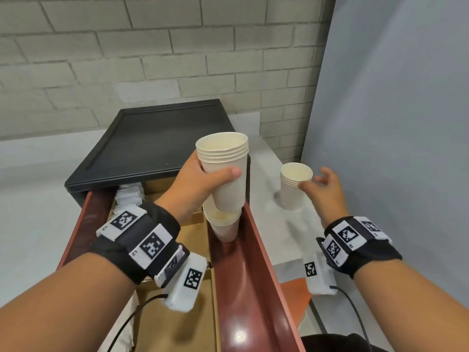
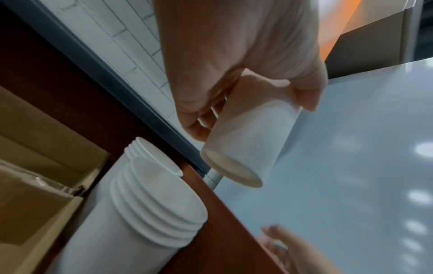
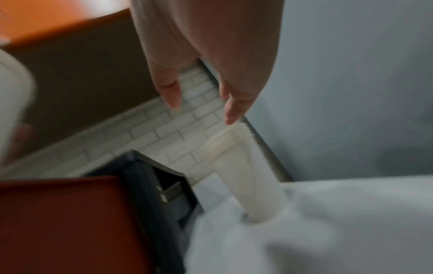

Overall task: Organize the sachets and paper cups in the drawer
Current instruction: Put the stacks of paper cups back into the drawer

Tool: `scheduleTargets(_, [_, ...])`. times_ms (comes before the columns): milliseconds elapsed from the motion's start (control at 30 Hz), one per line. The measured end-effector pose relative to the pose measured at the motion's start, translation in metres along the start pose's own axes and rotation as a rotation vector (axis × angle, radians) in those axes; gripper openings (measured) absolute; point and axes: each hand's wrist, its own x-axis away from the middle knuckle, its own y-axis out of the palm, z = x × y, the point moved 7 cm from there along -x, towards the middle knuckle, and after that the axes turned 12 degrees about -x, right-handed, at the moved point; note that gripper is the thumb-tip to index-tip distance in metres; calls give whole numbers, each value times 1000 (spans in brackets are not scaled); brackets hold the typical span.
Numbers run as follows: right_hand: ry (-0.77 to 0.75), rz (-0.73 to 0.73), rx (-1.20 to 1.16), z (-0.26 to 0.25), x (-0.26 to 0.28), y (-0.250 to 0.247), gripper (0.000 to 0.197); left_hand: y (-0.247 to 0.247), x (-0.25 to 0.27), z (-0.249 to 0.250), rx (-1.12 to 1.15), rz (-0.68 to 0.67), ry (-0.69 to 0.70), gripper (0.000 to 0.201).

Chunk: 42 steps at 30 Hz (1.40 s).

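The left hand [image 1: 195, 184] is wrapped around a nested stack of white paper cups [image 1: 225, 168], held tilted above the open reddish-brown drawer [image 1: 256, 262], where another cup stack [image 1: 223, 224] lies beside white sachets [image 1: 129, 196]. The right hand [image 1: 326, 189], fingers spread and holding nothing, is just beside a shorter cup stack [image 1: 294, 186] standing on the pale grey surface [image 1: 284, 245].

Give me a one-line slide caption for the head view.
Left hand holds a stack of paper cups above the open drawer; open right hand reaches for a second stack on the counter.
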Motion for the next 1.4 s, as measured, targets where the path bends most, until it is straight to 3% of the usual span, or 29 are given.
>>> scheduleTargets(133, [183,2,4,49,-18,-5,87,-4,-5,-4,12,16,-8,59])
scheduleTargets(233, [239,-34,-8,69,-36,9,96,-4,-8,-3,10,9,-6,54])
scheduleTargets(333, [195,-39,-15,76,-51,23,90,-4,-7,-3,2,0,-1,59])
scheduleTargets(467, [142,56,33,78,-60,30,100,-8,-7,-2,-3,-4,2,53])
scheduleTargets(700, [87,100,49,71,-61,29,76,-9,2,-3,4,-40,-4,70])
scheduleTargets(1033, [-65,-16,-63,1,-40,25,83,9,40,-16,-76,-202,1,80])
scheduleTargets(1200, [-121,-144,-202,-44,-9,31,84,21,54,-20,-133,-295,-5,83])
scheduleTargets(1400, [-171,-245,-262,-86,32,31,92,32,67,-34,-329,-363,-1,90])
